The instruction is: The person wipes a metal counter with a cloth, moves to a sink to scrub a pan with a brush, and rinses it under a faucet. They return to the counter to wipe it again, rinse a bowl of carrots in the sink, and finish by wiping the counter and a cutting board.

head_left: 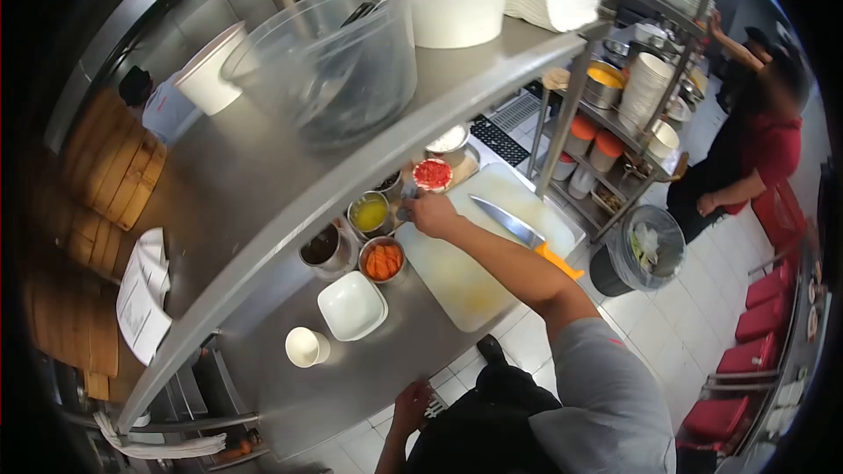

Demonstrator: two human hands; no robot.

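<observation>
My right hand [430,213] reaches over the cutting board [465,285] to the row of metal containers. Its fingers are closed around something small and greyish that I cannot make out. Close by are chopped red pieces [432,175], a container of yellow liquid [369,213] and one of orange pieces [384,261]. A knife with an orange handle [558,262] lies on the board. My left hand [411,407] hangs low by the counter's front edge, beside a small black-and-white patterned item; its fingers are partly hidden.
White square bowls [353,305] and a paper cup [307,348] stand on the counter. A steel shelf [263,202] overhangs it, bearing a clear tub [338,70]. Beyond the board are a bin [660,250] and a person in a red shirt [773,145].
</observation>
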